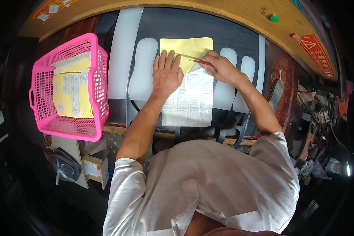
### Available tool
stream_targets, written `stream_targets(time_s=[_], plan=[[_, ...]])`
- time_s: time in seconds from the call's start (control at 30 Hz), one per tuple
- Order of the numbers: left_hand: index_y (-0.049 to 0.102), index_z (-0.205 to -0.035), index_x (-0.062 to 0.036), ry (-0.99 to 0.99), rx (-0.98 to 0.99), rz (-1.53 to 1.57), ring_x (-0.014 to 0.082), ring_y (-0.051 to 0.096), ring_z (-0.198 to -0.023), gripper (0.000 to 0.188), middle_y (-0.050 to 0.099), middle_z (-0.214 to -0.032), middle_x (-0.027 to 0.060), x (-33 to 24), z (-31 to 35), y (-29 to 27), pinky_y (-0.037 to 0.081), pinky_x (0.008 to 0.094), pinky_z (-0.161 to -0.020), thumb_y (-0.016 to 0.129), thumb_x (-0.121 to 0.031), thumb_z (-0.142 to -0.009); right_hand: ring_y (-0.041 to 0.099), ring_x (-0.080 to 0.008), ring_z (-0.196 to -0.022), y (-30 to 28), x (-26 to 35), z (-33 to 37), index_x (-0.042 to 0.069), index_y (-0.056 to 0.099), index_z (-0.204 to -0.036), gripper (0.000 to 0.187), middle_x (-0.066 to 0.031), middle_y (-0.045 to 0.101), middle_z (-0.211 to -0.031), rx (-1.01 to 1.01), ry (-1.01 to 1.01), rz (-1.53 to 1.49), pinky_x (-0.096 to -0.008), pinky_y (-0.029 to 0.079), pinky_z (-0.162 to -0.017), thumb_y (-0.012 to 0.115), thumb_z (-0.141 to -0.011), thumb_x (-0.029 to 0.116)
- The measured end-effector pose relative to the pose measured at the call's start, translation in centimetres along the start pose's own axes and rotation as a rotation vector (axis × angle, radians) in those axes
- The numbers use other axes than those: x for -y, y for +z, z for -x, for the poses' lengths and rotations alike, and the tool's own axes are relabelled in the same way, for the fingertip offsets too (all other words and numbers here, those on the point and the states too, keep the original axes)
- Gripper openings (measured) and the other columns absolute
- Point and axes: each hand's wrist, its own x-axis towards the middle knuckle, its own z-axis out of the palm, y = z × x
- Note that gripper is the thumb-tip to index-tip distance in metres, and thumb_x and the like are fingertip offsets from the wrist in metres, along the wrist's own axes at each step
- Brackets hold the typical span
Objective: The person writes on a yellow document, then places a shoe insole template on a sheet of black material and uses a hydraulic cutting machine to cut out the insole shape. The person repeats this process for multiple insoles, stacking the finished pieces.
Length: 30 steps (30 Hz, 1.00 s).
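Note:
A white sheet of printed labels [187, 104] lies on the dark table top in front of me. Yellow paper [192, 44] covers its far part and ends in a slanted point near my hands; whether the two are one sheet, I cannot tell. My left hand [167, 74] rests flat on the left side of the paper, fingers stretched out. Between the fingers of my right hand [221, 67] is a slim red pen-like stick [200, 61], its end pointing left over the yellow paper. A lifted pale bit of the sheet shows just below that hand.
At the left stands a pink plastic basket [98, 82] with yellow paper and label sheets [72, 92] inside. Pale sole-shaped pieces [144, 70] lie around the work. A yellow machine beam [240, 17] with a green button [274, 18] runs along the far edge.

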Motion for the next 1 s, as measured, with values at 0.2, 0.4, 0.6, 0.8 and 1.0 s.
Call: stream_targets(time_s=[0.2,0.4,0.6,0.8,1.0], plan=[[0.065,-0.142,-0.0080,-0.007,0.012,0.018,0.0360,0.042,-0.151,0.047,0.054,-0.156,0.0129,0.0,0.5,0.5,0.027,0.0514,-0.128,0.061,-0.022,-0.097,0.061,-0.0287,-0.097,-4.0,3.0,6.1,-0.001,0.065,-0.114,0.015,-0.0129,0.059,-0.110,-0.187,0.035,-0.130,-0.0371,0.050,-0.087,0.066,-0.105,0.012],[0.062,-0.146,-0.0064,-0.025,-0.026,0.066,0.0368,0.039,-0.153,0.049,0.052,-0.157,0.0147,0.3,0.1,-0.8,0.027,0.0517,-0.129,0.062,-0.022,-0.100,0.054,-0.0106,-0.094,-7.5,7.5,8.1,0.003,0.063,-0.108,0.008,-0.0048,0.063,-0.113,-0.405,0.142,-0.457,-0.0273,0.047,-0.085,0.064,-0.108,0.011],[0.059,-0.142,0.0034,-0.585,0.003,0.384,0.0451,0.058,-0.130,0.054,0.059,-0.140,0.0275,-1.0,4.3,-7.1,0.048,0.0522,-0.108,0.068,-0.023,-0.097,0.053,-0.0048,-0.077,-3.2,9.0,4.9,0.003,0.065,-0.114,0.014,0.0041,0.061,-0.090,-0.523,0.271,-0.466,-0.0229,0.045,-0.069,0.065,-0.109,0.016],[0.061,-0.127,0.0057,-0.795,0.234,0.437,0.0452,0.066,-0.114,0.056,0.063,-0.123,0.0295,-1.9,10.9,-9.7,0.054,0.0522,-0.098,0.077,-0.035,-0.093,0.040,-0.0034,-0.052,3.7,12.0,7.0,0.008,0.061,-0.110,0.007,0.0026,0.057,-0.080,-0.628,0.654,-0.917,-0.0221,0.029,-0.042,0.064,-0.106,0.013],[0.063,-0.117,0.0018,-0.665,0.210,0.391,0.0431,0.071,-0.105,0.055,0.069,-0.112,0.0253,-2.5,13.4,-10.4,0.058,0.0529,-0.092,0.080,-0.043,-0.091,0.039,-0.0033,-0.055,8.5,16.6,13.1,0.009,0.061,-0.110,0.004,0.0030,0.059,-0.084,-0.645,0.644,-0.961,-0.0213,0.034,-0.046,0.064,-0.106,0.011]])
